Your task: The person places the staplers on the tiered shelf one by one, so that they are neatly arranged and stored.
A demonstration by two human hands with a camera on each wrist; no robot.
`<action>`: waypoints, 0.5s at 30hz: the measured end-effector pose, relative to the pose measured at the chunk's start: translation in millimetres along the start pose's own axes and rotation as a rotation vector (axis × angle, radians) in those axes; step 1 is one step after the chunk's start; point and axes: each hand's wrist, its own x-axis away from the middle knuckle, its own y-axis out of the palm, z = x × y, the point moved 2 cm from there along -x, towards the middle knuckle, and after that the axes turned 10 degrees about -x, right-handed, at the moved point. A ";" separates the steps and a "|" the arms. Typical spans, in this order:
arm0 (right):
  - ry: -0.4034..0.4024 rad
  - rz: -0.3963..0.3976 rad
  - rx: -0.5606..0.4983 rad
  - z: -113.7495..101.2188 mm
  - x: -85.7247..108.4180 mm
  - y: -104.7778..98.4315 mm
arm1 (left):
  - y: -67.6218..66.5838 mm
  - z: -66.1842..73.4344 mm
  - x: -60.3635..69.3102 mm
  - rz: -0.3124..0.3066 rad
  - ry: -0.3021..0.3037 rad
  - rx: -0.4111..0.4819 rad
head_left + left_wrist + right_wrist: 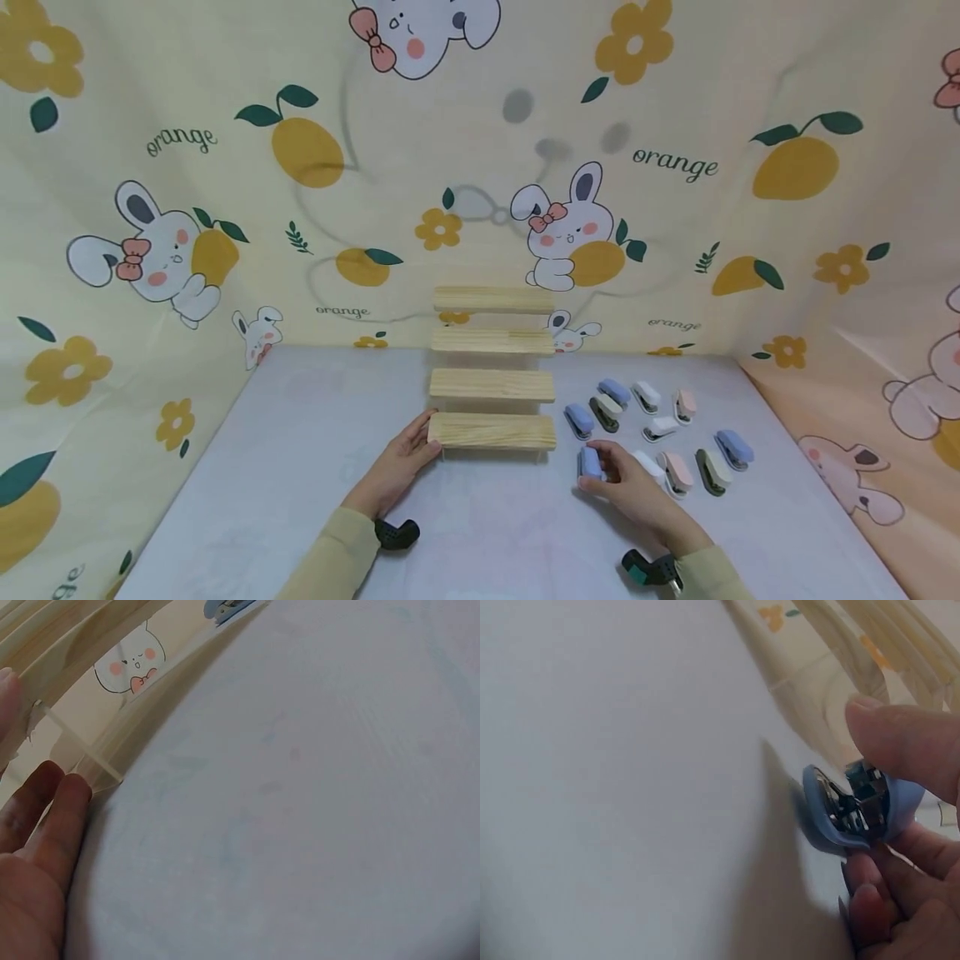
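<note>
A four-tier stepped rack has pale wooden boards (491,431) on clear supports (90,754). My left hand (396,468) holds the left end of its lowest board, with the thumb at the front corner and a finger at the back corner. In the left wrist view two more fingers (64,817) lie beside the clear support. Right of the rack, my right hand (633,492) pinches a small blue stapler (590,461) between thumb and fingers. The right wrist view shows this stapler (821,825) end-on, its metal inside visible, close above the tabletop.
Several other mini staplers lie on the table's right side: blue ones (734,449), pink ones (677,473), white ones (647,397) and cream-and-dark-green ones (712,472). A printed cloth (480,142) hangs behind the table and along both sides. The tabletop (480,533) is pale.
</note>
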 end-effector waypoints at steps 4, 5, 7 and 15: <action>-0.003 0.015 -0.009 -3.7 6.9 3.2 | 2.2 -3.3 0.8 -0.006 -0.008 -0.022; -0.014 0.018 -0.010 -7.0 8.6 4.4 | 2.2 -3.4 0.4 -0.006 -0.010 -0.037; -0.059 0.007 -0.024 -17.0 12.2 7.1 | 1.6 -3.0 0.0 -0.004 -0.017 -0.061; -0.252 -0.054 -0.076 -73.1 16.5 20.9 | 0.4 1.6 0.5 -0.013 -0.005 -0.053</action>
